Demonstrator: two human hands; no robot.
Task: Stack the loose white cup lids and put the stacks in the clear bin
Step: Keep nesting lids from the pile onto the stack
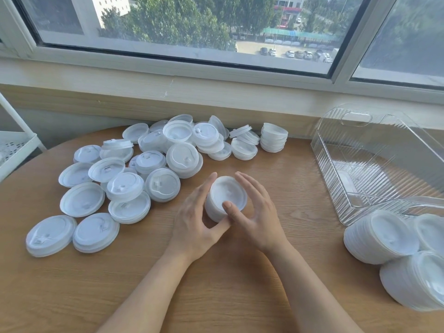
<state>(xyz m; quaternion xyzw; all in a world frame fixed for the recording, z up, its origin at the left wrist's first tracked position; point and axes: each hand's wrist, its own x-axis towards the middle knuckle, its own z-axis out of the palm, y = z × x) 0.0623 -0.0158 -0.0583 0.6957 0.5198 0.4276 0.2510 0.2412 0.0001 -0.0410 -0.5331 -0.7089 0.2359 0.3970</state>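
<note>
A short stack of white cup lids (227, 197) stands on the wooden table (216, 284) between my two hands. My left hand (197, 222) cups its left side, fingers straight along the wall. My right hand (254, 212) cups its right side, with the thumb lying over the stack's top rim. Several loose white lids (115, 183) lie scattered and overlapping to the left and behind. The clear ribbed bin (374, 164) stands at the right with nothing inside.
Three tall lid stacks (384, 239) lie on their sides at the table's right edge, in front of the bin. Another upright lid stack (274, 138) stands at the back by the wall. A white rack (14, 145) is at far left. A window sill runs behind.
</note>
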